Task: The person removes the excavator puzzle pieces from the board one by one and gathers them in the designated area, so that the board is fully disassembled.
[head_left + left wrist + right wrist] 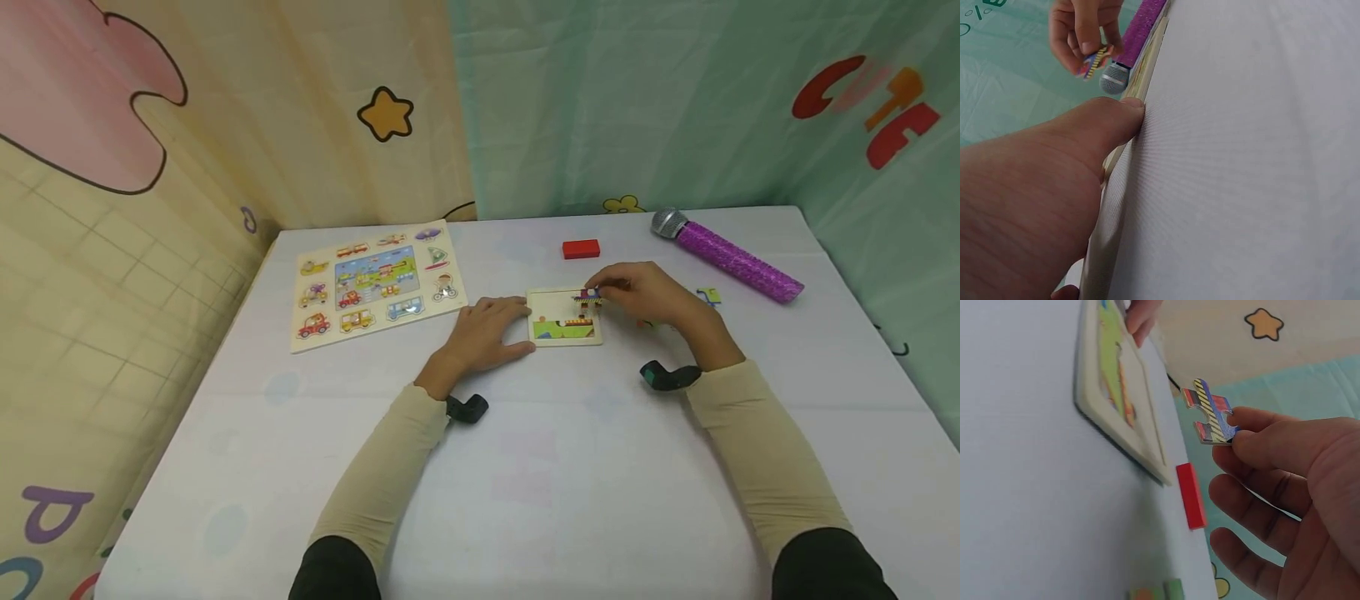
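Observation:
A small puzzle board point(553, 305) lies mid-table, its lower part filled with joined green and coloured pieces. My left hand point(487, 333) rests at its left side with fingers spread. The left thumb point(1125, 112) presses the board's edge in the left wrist view. Over the board's upper right, my right hand point(647, 292) pinches a jigsaw piece point(1211, 414) between thumb and index finger. That piece carries a yellow-and-black striped band with blue and red parts. In the right wrist view it is held up off the board, the other fingers loosely bent.
Loose puzzle pieces point(709, 295) lie right of the board, some partly hidden by the right hand. Behind stands a red block point(581, 249), with a purple glittery microphone point(738, 260) at the right. A larger vehicle puzzle board point(330, 250) lies at the left.

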A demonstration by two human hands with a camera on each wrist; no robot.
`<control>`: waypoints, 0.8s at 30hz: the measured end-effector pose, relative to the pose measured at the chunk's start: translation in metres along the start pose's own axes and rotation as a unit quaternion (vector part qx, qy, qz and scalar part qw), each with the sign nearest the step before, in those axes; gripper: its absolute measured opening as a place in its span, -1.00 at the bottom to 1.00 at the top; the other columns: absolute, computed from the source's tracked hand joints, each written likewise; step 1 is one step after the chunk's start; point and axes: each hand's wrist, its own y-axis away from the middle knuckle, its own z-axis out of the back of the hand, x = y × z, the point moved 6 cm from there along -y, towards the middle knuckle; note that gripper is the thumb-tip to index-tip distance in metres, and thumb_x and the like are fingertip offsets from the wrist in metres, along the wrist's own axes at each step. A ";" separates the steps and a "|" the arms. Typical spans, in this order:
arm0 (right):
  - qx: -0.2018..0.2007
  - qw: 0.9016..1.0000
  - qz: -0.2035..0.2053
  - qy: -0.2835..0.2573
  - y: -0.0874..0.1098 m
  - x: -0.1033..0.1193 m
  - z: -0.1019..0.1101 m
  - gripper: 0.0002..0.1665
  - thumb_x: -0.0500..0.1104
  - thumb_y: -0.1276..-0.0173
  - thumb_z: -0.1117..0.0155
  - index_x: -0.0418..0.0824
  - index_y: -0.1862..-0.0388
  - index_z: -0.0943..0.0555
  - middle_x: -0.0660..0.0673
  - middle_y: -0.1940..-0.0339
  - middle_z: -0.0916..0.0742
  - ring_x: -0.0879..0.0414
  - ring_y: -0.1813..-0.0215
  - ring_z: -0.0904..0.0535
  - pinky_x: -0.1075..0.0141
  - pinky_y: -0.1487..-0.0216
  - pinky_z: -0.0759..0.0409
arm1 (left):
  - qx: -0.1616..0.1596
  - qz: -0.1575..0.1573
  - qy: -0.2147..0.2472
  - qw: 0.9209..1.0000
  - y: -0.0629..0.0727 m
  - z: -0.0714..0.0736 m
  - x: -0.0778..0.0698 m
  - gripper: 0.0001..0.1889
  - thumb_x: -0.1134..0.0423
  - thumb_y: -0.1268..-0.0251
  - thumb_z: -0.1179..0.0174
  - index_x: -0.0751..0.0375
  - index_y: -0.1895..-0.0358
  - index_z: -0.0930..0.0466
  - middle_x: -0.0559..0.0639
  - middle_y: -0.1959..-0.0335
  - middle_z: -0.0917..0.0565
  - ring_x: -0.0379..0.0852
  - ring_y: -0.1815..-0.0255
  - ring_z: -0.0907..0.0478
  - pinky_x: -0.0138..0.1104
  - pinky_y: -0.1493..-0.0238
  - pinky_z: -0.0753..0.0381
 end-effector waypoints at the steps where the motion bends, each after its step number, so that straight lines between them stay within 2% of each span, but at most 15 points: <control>1: -0.009 1.000 -0.008 -0.002 0.003 0.000 0.006 -0.73 -0.29 -0.53 -0.19 -0.14 -0.08 -0.73 -0.15 -0.05 -0.74 -0.04 -0.03 -0.60 0.00 -0.02 -0.56 | 0.000 0.000 0.000 1.000 0.000 0.000 0.000 -0.31 -0.30 -0.38 -0.16 -0.12 -0.48 -0.36 -0.17 -0.56 -0.24 -0.03 -0.47 -0.20 -0.05 -0.26 -0.24; 6: -0.045 0.998 -0.052 -0.002 0.027 -0.013 0.039 -0.74 -0.22 -0.55 -0.20 -0.19 -0.10 -0.73 -0.22 -0.06 -0.74 -0.08 -0.04 -0.60 0.07 0.02 -0.57 | -0.002 0.004 0.000 1.000 -0.001 0.000 0.001 -0.31 -0.29 -0.38 -0.17 -0.13 -0.49 -0.35 -0.18 -0.57 -0.24 -0.03 -0.47 -0.19 -0.05 -0.26 -0.23; 9: -0.056 0.994 -0.091 0.001 0.047 -0.036 0.057 -0.72 -0.17 -0.57 -0.18 -0.20 -0.12 -0.72 -0.25 -0.08 -0.71 -0.09 -0.05 -0.54 0.18 0.09 -0.55 | 0.000 0.008 0.003 1.000 -0.001 -0.001 0.001 -0.31 -0.29 -0.38 -0.17 -0.13 -0.49 -0.35 -0.18 -0.57 -0.23 -0.03 -0.48 -0.18 -0.04 -0.28 -0.22; 12: -0.056 0.991 -0.120 0.010 0.067 -0.062 0.068 -0.67 -0.12 -0.59 -0.14 -0.23 -0.14 -0.70 -0.28 -0.11 -0.68 -0.10 -0.07 -0.48 0.17 0.09 -0.50 | 0.004 0.009 0.004 1.000 -0.001 -0.002 0.002 -0.31 -0.29 -0.38 -0.17 -0.13 -0.49 -0.34 -0.17 -0.57 -0.23 -0.03 -0.49 -0.17 -0.04 -0.28 -0.21; 15: -0.054 0.989 -0.134 0.028 0.085 -0.082 0.074 -0.66 -0.10 -0.58 -0.15 -0.27 -0.12 -0.69 -0.31 -0.07 -0.67 -0.12 -0.05 -0.46 0.11 0.07 -0.47 | 0.005 0.008 0.004 1.000 -0.001 -0.002 0.002 -0.30 -0.30 -0.38 -0.15 -0.13 -0.50 -0.34 -0.17 -0.57 -0.23 -0.02 -0.48 -0.18 -0.04 -0.27 -0.22; 18: -0.057 0.988 -0.136 0.041 0.097 -0.095 0.077 -0.73 -0.16 -0.53 -0.23 -0.31 -0.02 -0.68 -0.28 0.06 -0.70 -0.07 0.05 -0.50 0.22 0.14 -0.50 | 0.003 0.006 0.005 1.000 -0.002 -0.001 0.002 -0.31 -0.30 -0.38 -0.15 -0.13 -0.49 -0.34 -0.17 -0.57 -0.23 -0.02 -0.47 -0.19 -0.05 -0.26 -0.22; 21: -0.059 0.988 -0.134 0.044 0.101 -0.102 0.077 -0.81 -0.21 -0.48 -0.28 -0.33 0.07 -0.66 -0.21 0.19 -0.69 0.01 0.20 -0.52 0.35 0.28 -0.49 | 0.004 0.007 0.007 1.000 -0.002 0.000 0.002 -0.31 -0.30 -0.38 -0.16 -0.13 -0.49 -0.34 -0.17 -0.57 -0.23 -0.02 -0.47 -0.18 -0.05 -0.27 -0.22; 24: -0.056 0.988 -0.136 0.046 0.103 -0.106 0.075 -0.82 -0.23 -0.48 -0.27 -0.35 0.09 -0.66 -0.20 0.23 -0.69 0.04 0.25 -0.51 0.36 0.31 -0.45 | 0.007 0.006 0.010 1.000 -0.002 0.000 0.001 -0.31 -0.30 -0.38 -0.16 -0.13 -0.49 -0.34 -0.16 -0.57 -0.23 -0.01 -0.47 -0.19 -0.04 -0.27 -0.22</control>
